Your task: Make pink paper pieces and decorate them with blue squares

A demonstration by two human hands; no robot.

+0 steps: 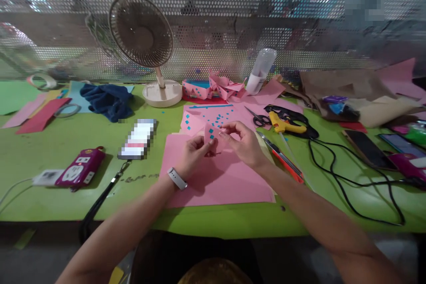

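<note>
Between my two hands is a small piece of pink paper [209, 131] with blue diamond shapes on it. My left hand [196, 153], with a white band on the wrist, is closed on its lower left part. My right hand [241, 140] pinches at its right side; whether the fingertips grip the paper or something tiny, I cannot make out. Under both hands lies a large pink sheet [219, 182]. Just behind, another pink sheet [195, 115] carries many small blue paper bits and a thin blue strip [211, 106].
Right of the sheets lie scissors [261, 119], a yellow glue gun [288, 124] and an orange utility knife [288, 166]. A black cable [336, 177] loops farther right. At the back stand a fan [162, 94], folded pink paper pieces [226, 86] and a bottle [261, 71]. A phone [138, 139] lies left.
</note>
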